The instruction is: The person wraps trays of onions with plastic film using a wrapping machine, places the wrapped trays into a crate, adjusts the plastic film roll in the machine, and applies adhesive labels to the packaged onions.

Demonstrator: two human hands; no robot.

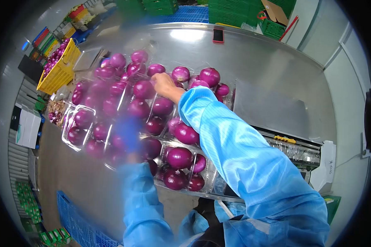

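My right hand [166, 85], in a blue sleeve, reaches over the metal table with its fingers curled together. It is among purple onions [143, 89] in clear plastic trays, at the edge of one tray; what its fingers grip, if anything, is hidden. My left hand [130, 132] appears blue and smeared, over the front trays, so its fingers cannot be made out. Close to my body sits a clear tray [210, 176] with several onions in it. More onions [209, 76] lie beyond my right wrist.
A phone [218, 36] lies at the table's far edge. Right of my arm is a machine with a yellow-handled tool [284, 139]. A yellow crate [61, 69] of onions stands at left. A blue crate [80, 224] is on the floor; green crates [231, 12] are stacked behind.
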